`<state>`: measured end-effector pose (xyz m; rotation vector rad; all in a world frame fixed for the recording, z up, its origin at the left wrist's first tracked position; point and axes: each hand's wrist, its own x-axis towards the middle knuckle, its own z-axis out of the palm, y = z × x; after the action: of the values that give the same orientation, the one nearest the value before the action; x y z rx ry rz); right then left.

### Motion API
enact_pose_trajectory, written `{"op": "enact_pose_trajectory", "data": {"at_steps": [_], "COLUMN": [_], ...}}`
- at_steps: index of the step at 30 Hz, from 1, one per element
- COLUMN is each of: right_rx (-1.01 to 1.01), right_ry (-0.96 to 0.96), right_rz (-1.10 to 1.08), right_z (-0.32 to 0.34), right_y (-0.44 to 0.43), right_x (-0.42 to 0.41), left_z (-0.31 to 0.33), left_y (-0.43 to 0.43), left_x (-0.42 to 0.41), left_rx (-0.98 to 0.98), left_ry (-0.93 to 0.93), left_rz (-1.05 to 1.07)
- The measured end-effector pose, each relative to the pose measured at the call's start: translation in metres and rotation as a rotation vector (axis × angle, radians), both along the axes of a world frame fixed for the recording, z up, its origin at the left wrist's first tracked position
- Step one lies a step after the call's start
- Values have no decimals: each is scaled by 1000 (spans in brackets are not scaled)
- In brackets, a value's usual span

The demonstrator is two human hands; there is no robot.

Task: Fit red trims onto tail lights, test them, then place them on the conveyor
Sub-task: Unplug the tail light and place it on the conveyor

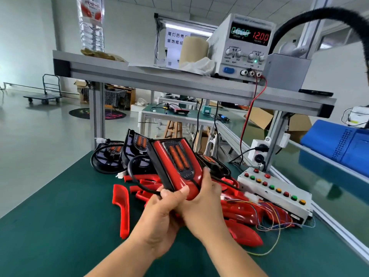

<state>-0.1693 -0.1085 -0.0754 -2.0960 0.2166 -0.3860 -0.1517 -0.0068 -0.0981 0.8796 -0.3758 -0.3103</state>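
Tail light [175, 160], with red trim [161, 154] fitted, is held tilted above the green counter [60, 226]. Its lower end is gripped by the left hand [159, 214], thumb pressed on top, and by the right hand [203, 198], whose fingers [206, 173] are curled round its edge. Loose red trims [122, 206] are heaped beneath it, and further tail lights [111, 154] are seen behind.

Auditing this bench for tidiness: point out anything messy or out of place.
Thin coloured wires spill loose beside the button box, tangling over the heaped red trims. One red trim lies apart, left of the heap.
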Motion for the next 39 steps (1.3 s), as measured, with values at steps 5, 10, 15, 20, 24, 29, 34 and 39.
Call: {"op": "enact_pose_trajectory", "data": {"at_steps": [5,10,15,20,24,29,34,39], "right_rx": [67,124,349,830,1071,1104,1048,1141], "right_ry": [-66,-182,-98,30,-40,-14,-42,-63], "right_rz": [276,87,-57,139,268,232,159,163], "right_z": [0,0,-9,2,5,11,9,5], "right_y": [-10,-40,-46,-25,-20,-31,-37,-40], "right_x": [0,3,12,10,5,11,10,3], "left_z": [8,15,15,14,8,1,-4,-5], "left_y": [18,35,41,36,30,27,30,26], "left_x": [12,22,21,13,11,11,19,20], "left_rx": [-89,-218,-231,-180,-108,40,86,101], "left_ry": [127,189,132,83,114,113,131,170], "left_rz": [106,70,-52,-203,-264,-273,-246,-157]}}
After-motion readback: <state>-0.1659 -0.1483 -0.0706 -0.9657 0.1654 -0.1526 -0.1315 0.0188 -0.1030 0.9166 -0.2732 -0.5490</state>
